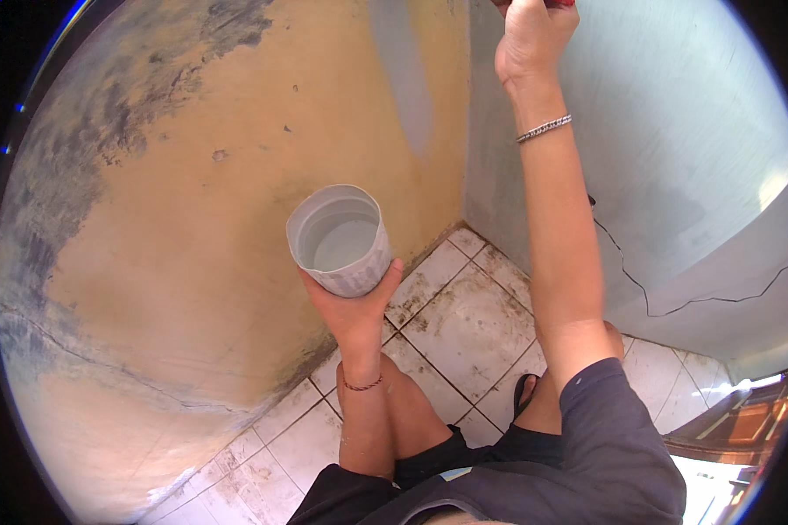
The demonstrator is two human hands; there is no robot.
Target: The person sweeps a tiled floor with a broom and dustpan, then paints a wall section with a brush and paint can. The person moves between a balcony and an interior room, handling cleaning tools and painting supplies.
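My left hand is wrapped around the lower side of a round white-grey plastic tub, thumb on its right side. The tub is tilted a little toward me, and a pale grey liquid, which looks like paint, lies inside it. High up at the top edge, my right hand is closed and raised near the wall corner. A bit of something red shows at its fingers; the rest is cut off by the frame, so its kind cannot be told.
A yellow-orange wall with dark stains and a grey streak rises on the left. It meets a pale grey-blue wall, where a thin black cable hangs. Stained white tiles cover the floor below.
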